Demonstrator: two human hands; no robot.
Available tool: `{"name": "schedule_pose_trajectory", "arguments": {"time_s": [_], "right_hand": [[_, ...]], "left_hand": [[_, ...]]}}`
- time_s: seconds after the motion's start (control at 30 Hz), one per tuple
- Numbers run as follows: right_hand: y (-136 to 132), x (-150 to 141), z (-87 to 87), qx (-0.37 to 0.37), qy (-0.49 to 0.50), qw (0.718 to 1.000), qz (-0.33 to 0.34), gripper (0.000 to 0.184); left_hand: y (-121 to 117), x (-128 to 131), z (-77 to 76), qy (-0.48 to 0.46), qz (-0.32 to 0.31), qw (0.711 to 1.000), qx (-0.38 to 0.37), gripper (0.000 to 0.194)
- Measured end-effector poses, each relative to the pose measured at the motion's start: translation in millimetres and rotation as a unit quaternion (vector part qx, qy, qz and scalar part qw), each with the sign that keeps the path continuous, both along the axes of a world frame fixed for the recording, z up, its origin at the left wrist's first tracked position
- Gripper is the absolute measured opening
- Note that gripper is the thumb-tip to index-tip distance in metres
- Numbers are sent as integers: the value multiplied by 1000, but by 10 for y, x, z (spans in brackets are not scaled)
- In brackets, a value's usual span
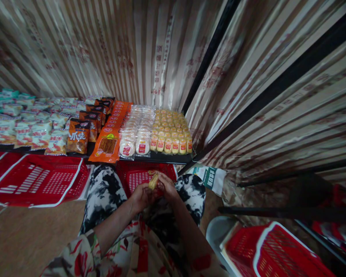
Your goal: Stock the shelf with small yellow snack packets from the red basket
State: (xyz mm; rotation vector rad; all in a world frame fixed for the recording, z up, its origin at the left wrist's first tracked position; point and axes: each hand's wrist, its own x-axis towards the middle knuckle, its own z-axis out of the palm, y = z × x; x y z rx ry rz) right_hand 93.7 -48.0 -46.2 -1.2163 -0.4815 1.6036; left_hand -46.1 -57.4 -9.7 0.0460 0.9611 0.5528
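Observation:
Close together above my lap, my left hand (142,195) and my right hand (167,187) are both closed on a small yellow wrapped snack (153,181). Its wrapper sticks up at the top, near the right fingers; its label does not show. Just beyond, a red plastic basket (137,177) sits between my knees. On the dark shelf over it stand rows of yellow packaged snacks (173,132) with red labels. To their left are round white snacks in clear packets (134,132).
Further left on the shelf lie a large orange packet (111,134), orange-brown snack bags (78,136) and pale snack bags (40,132). Another red basket (43,175) is below them. A red basket (276,250) stands at lower right. Dark poles (276,98) cross the striped curtain (103,50).

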Motion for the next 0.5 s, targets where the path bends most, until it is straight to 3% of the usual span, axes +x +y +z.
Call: {"name": "schedule_pose_trajectory", "arguments": {"time_s": [0.13, 0.33, 0.5], "right_hand": [[-2, -41, -26, 12, -17, 1000, -5, 50], [0, -90, -69, 14, -41, 999, 0, 51], [24, -88, -116, 13, -48, 999, -5, 52]], "left_hand": [[-12, 17, -36, 5, -2, 1000, 4, 22], [-40, 7, -167, 71, 44, 995, 49, 15], [-13, -18, -140, 98, 51, 993, 31, 16]]}}
